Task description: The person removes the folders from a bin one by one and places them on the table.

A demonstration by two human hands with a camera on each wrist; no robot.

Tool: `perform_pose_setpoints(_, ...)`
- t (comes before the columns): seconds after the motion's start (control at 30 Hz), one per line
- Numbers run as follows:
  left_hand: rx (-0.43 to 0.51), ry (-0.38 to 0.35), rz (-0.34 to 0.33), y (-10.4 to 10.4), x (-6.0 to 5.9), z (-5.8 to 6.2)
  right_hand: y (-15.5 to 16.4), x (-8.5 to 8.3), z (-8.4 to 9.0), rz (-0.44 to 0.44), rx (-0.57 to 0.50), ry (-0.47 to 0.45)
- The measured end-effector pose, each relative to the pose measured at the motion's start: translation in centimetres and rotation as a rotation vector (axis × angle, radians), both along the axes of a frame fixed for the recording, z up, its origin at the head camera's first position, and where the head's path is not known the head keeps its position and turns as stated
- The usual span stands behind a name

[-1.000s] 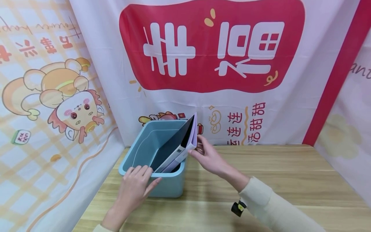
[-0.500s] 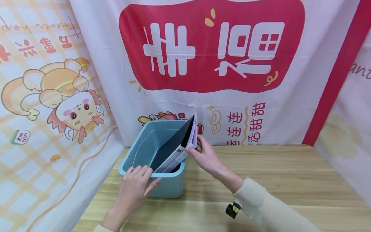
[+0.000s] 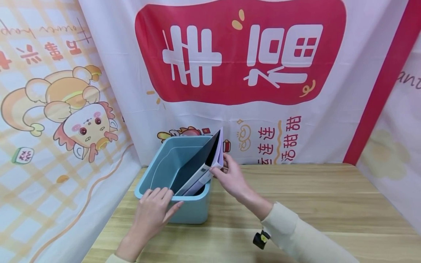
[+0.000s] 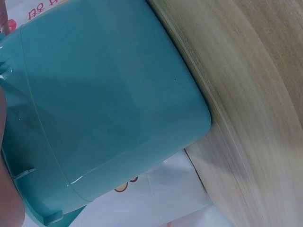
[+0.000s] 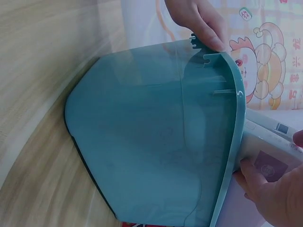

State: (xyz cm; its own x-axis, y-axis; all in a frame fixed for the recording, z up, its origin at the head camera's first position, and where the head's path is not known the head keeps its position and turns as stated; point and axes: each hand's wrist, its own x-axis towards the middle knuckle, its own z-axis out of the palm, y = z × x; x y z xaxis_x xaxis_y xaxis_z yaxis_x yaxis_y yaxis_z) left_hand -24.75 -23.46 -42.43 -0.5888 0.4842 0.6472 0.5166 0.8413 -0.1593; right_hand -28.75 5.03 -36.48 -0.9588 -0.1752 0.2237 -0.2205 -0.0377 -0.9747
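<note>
A blue-green plastic bin stands on the table in the head view. My left hand grips its near rim, fingers over the edge and thumb along the outside. Leaning inside the bin are book-like items: a dark-faced one with a white edge, and a lilac one against it. Their upper right ends stick out above the rim. With fingers and thumb, my right hand holds the lilac item's raised end. In the right wrist view, the white spine shows a purple label. Their lower ends are hidden in the bin.
The wooden table extends to the right of the bin. A white and red printed cloth hangs close behind it, and a checked cartoon cloth hangs on the left. A small black object dangles by the right sleeve.
My right hand and forearm have shifted slightly left along the lilac item. The left hand, the bin and the leaning items look the same.
</note>
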Motion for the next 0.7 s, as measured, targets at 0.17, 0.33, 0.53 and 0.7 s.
perform_pose_setpoints(0.17,0.003,-0.006,0.006,0.0,0.0,0.0,-0.2,0.2,0.0,-0.012,-0.005,0.022)
perform_pose_setpoints(0.33,0.009,0.004,-0.002,0.1,0.0,0.0,-1.0,0.5,0.0,-0.065,-0.033,0.051)
perform_pose_setpoints(0.53,0.01,0.007,-0.003,0.1,0.0,0.0,-2.1,1.1,0.4,-0.174,-0.057,-0.017)
perform_pose_setpoints(0.7,0.011,0.006,-0.004,0.2,0.1,0.0,-3.1,1.4,0.7,-0.283,-0.079,-0.038)
